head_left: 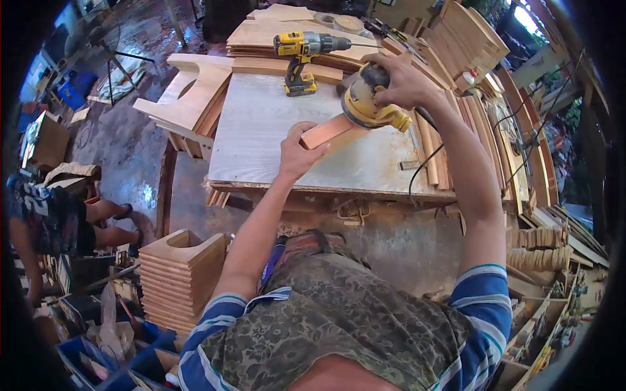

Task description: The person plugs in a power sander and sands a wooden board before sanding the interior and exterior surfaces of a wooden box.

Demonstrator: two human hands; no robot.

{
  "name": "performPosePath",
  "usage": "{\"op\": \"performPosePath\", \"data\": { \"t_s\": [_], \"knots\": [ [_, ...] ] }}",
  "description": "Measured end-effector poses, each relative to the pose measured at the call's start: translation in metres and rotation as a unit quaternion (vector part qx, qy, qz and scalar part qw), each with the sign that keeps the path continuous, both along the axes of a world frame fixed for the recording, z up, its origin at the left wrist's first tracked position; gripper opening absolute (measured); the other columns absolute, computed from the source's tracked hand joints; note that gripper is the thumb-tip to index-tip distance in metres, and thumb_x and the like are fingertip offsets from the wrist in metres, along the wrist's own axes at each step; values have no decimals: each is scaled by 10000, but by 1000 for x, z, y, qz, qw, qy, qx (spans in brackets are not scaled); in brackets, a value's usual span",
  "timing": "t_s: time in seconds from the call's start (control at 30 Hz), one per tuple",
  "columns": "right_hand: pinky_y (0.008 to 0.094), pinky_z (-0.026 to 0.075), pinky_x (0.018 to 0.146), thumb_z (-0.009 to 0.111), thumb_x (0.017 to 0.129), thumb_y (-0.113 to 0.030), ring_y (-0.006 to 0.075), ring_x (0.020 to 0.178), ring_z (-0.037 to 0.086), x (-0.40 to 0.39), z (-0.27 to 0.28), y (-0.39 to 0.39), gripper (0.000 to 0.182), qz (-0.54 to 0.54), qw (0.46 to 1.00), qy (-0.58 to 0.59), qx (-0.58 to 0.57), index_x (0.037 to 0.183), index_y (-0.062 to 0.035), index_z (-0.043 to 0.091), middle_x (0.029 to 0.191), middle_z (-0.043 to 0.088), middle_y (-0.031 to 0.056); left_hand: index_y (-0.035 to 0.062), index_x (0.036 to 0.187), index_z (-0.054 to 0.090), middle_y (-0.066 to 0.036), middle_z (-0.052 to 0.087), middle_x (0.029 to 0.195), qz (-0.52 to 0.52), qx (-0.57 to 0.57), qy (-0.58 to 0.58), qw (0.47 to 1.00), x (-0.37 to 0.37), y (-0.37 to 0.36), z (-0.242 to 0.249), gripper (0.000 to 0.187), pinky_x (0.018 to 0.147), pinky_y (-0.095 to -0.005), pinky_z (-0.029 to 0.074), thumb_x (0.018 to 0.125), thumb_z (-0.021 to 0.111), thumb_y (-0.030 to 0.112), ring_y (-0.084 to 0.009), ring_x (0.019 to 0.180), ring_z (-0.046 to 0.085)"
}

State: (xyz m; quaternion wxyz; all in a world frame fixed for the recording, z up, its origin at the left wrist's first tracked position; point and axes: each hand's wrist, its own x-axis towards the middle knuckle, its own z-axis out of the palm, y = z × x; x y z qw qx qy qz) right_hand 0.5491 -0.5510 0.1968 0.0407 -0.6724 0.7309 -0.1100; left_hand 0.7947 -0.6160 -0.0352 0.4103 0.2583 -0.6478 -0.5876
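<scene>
My left hand [300, 154] is closed round the near end of a wooden piece [328, 132], holding it above the white-grey worktop [251, 133]. With my right hand [405, 81] I grip the top of a yellow and black orbital sander [365, 104]. The sander's round pad sits against the far end of the wooden piece and hides that end. A dark cord leads from the sander down past the worktop's right edge. Just beyond my hands, a yellow and black cordless drill [301, 62] stands upright on its battery, its long bit pointing right.
Stacked boards [274, 29] lie at the back of the worktop. Curved-cut panels [189, 85] are piled at its left, long strips [469, 124] at its right. A stack of cut-out panels [179, 267] stands lower left. Another person [62, 218] is at the far left, near blue bins [88, 358].
</scene>
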Motion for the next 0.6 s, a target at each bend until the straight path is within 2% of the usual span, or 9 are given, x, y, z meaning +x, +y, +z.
{"op": "performPosePath", "data": {
  "t_s": [0.03, 0.1, 0.2, 0.33, 0.43, 0.53, 0.6],
  "knots": [
    [448, 504, 1010, 785, 610, -304, 377, 1180, 611, 9, 3, 0, 882, -27, 998, 9, 51, 1445, -223, 512, 1254, 634, 193, 6, 1260, 664, -97, 740, 1076, -5, 5, 1, 1000, -1, 3, 2, 595, 858, -321, 578, 753, 900, 210, -142, 972, 692],
    [437, 503, 1008, 801, 596, -292, 365, 1154, 623, 10, -2, -4, 899, -41, 998, -8, 47, 1442, -199, 512, 1235, 644, 181, -24, 1256, 650, -79, 725, 1093, -8, -42, -12, 999, 1, 5, 10, 599, 870, -315, 578, 771, 909, 214, -136, 986, 683],
    [416, 516, 975, 800, 591, -290, 336, 1108, 644, 5, -17, -16, 882, -38, 998, -18, 42, 1421, -184, 520, 1203, 657, 161, -25, 1254, 644, -76, 725, 1072, -27, -10, -18, 999, 3, 7, 12, 555, 837, -306, 586, 795, 889, 167, -120, 955, 681],
    [429, 510, 985, 784, 608, -297, 353, 1125, 628, 27, -22, -23, 832, -6, 1000, 16, 16, 1396, -198, 535, 1216, 643, 166, -22, 1236, 647, -77, 726, 1050, -44, 16, 3, 999, -1, 8, 3, 505, 813, -300, 590, 812, 872, 137, -111, 927, 684],
    [467, 534, 940, 759, 656, -346, 361, 1156, 643, 51, -25, -22, 812, 16, 999, 49, 6, 1420, -243, 505, 1256, 636, 170, -17, 1231, 650, -75, 729, 1036, -51, 20, 0, 998, 3, 11, 2, 492, 794, -302, 590, 816, 869, 129, -111, 914, 687],
    [469, 515, 969, 793, 615, -305, 378, 1138, 622, 72, -17, -19, 815, -3, 998, 40, 42, 1376, -220, 514, 1211, 623, 158, -17, 1232, 652, -76, 733, 1050, -46, 18, 6, 999, 3, 10, 10, 508, 790, -308, 586, 808, 878, 145, -124, 919, 691],
    [472, 517, 966, 792, 619, -301, 381, 1141, 621, 78, -19, -17, 803, 14, 999, 44, 27, 1368, -217, 516, 1218, 621, 156, -64, 1236, 639, -104, 737, 1082, -54, 31, -27, 998, 10, 14, 22, 587, 869, -308, 574, 778, 914, 181, -139, 986, 690]
  ]
}}
